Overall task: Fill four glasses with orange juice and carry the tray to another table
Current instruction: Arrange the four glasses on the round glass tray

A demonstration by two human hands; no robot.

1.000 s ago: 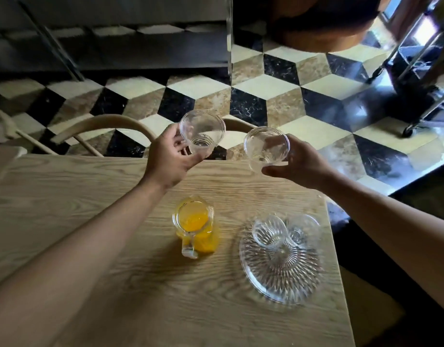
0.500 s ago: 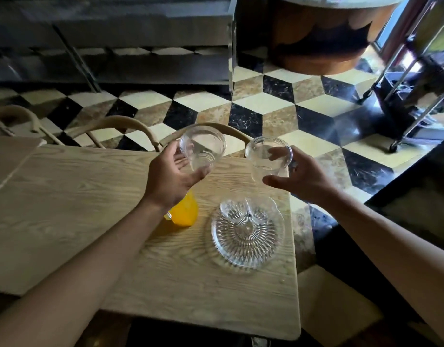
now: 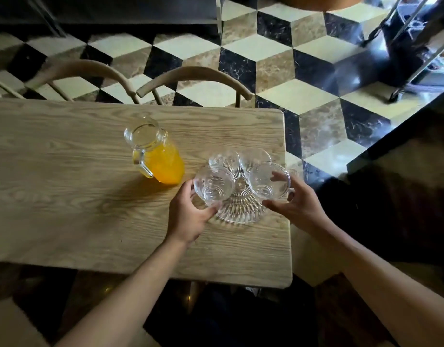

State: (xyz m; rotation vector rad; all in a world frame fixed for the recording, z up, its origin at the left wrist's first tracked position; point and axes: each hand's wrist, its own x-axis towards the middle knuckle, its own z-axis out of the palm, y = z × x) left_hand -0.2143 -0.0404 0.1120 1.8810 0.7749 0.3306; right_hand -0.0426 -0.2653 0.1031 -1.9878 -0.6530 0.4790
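Two empty glasses held at the cut-glass tray [image 3: 237,214] on the wooden counter [image 3: 78,201].

The left hand [image 3: 188,216] has its grip curled round the near-left glass [image 3: 214,184]; the right hand [image 3: 299,204] has its grip pinching the near-right glass [image 3: 269,180], thumb on its near side and fingers seen through its far wall; both glasses are upright over the tray; two more empty glasses [image 3: 255,157] stand at the tray's far side; the jug of orange juice [image 3: 157,154] stands just left of the tray, handle toward the person; two chair backs [image 3: 194,73] sit beyond the counter's far edge.
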